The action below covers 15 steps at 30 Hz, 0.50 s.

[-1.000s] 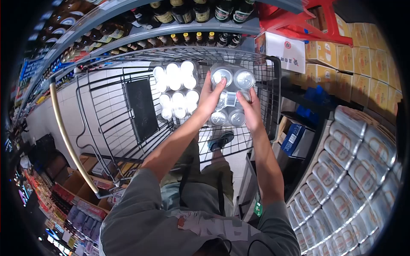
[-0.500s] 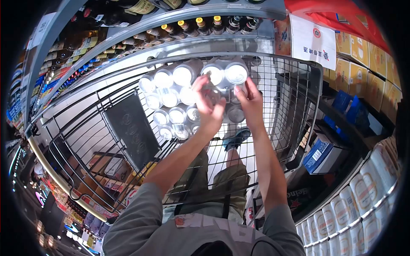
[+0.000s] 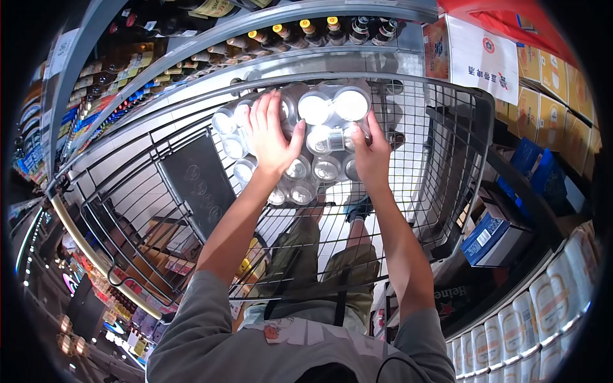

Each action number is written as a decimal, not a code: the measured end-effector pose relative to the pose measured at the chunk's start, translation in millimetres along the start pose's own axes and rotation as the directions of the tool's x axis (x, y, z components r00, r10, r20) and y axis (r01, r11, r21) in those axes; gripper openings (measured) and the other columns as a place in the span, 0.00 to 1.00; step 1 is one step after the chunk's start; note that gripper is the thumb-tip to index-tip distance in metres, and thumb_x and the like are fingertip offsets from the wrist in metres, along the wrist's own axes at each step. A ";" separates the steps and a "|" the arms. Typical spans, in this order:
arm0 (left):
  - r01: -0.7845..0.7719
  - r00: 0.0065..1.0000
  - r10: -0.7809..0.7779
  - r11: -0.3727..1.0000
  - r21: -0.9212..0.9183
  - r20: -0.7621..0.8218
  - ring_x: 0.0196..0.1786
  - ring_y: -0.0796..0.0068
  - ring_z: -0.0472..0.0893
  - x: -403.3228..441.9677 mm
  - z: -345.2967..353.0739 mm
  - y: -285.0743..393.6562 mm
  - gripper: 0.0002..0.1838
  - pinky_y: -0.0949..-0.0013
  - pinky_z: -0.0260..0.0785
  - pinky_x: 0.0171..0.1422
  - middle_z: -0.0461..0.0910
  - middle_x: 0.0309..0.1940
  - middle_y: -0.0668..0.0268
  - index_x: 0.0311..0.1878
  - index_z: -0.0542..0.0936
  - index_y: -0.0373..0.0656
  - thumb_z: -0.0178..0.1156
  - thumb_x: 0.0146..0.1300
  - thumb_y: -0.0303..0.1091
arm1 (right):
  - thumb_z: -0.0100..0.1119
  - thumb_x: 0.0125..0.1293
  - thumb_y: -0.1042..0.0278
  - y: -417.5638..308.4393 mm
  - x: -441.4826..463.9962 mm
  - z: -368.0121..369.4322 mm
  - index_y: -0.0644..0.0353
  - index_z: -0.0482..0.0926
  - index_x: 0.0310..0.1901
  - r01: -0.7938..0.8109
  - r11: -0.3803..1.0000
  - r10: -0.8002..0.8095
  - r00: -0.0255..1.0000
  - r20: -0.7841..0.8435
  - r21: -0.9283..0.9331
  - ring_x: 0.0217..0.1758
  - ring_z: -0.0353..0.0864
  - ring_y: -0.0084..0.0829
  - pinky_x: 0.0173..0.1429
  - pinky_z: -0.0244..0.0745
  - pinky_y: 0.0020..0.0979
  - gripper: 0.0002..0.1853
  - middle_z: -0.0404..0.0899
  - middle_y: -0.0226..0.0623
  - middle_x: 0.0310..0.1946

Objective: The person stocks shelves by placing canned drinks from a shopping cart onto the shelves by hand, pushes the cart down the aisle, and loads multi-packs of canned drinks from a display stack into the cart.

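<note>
Shrink-wrapped packs of cans stand in the wire shopping cart. My left hand lies on top of the left packs, its fingers stretched out. The right pack, with a barcode label across its middle, stands against the left ones. My right hand is on the right edge of this pack, thumb on top and fingers down its side. Part of the left packs is hidden under my left hand.
Bottles line the shelf beyond the cart. A white carton and yellow boxes stand at the right. A blue box is beside the cart, with stacked cans at the lower right. The cart handle is at the left.
The right pack has come down beside the left packs. My left hand has left it and moved left onto the other packs, while my right hand has stayed at its right edge.
</note>
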<state>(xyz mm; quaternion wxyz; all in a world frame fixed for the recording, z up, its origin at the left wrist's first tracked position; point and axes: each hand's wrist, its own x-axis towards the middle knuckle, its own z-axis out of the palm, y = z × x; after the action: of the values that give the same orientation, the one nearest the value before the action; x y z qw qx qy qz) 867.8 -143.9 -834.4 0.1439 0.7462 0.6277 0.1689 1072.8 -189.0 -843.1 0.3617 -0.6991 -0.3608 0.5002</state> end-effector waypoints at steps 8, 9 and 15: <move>-0.033 0.997 0.029 0.998 0.053 0.070 0.70 0.51 0.63 -8.7 2.2 11.5 0.33 0.38 0.43 0.75 0.66 0.65 0.56 0.64 0.75 0.53 0.67 0.54 0.50 | 0.56 0.71 0.59 -8.3 0.9 -1.3 0.70 0.65 0.68 -0.035 0.999 0.035 0.999 0.003 -0.028 0.68 0.73 0.47 0.69 0.68 0.37 0.30 0.70 0.55 0.66; -0.032 0.997 0.028 0.998 0.053 0.068 0.70 0.51 0.63 -8.5 1.6 12.7 0.33 0.37 0.43 0.75 0.66 0.65 0.56 0.64 0.74 0.53 0.66 0.54 0.49 | 0.56 0.71 0.59 -7.9 0.2 -0.9 0.70 0.65 0.68 -0.043 0.999 0.043 0.999 -0.004 -0.024 0.68 0.73 0.47 0.69 0.68 0.37 0.30 0.70 0.55 0.66; -0.066 0.995 0.062 0.996 0.053 0.076 0.71 0.49 0.61 3.1 0.1 12.2 0.32 0.38 0.40 0.77 0.64 0.68 0.53 0.68 0.72 0.50 0.61 0.59 0.44 | 0.55 0.72 0.56 -6.0 -0.4 -3.1 0.68 0.62 0.69 -0.007 0.984 0.005 1.000 -0.014 -0.177 0.70 0.68 0.51 0.70 0.66 0.41 0.32 0.66 0.55 0.68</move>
<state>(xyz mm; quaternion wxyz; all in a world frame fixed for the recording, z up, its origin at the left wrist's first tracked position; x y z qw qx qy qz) 879.1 -142.9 -829.0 0.1407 0.7755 0.6020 0.1281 1074.8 -187.0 -837.0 0.2988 -0.7330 -0.3994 0.4626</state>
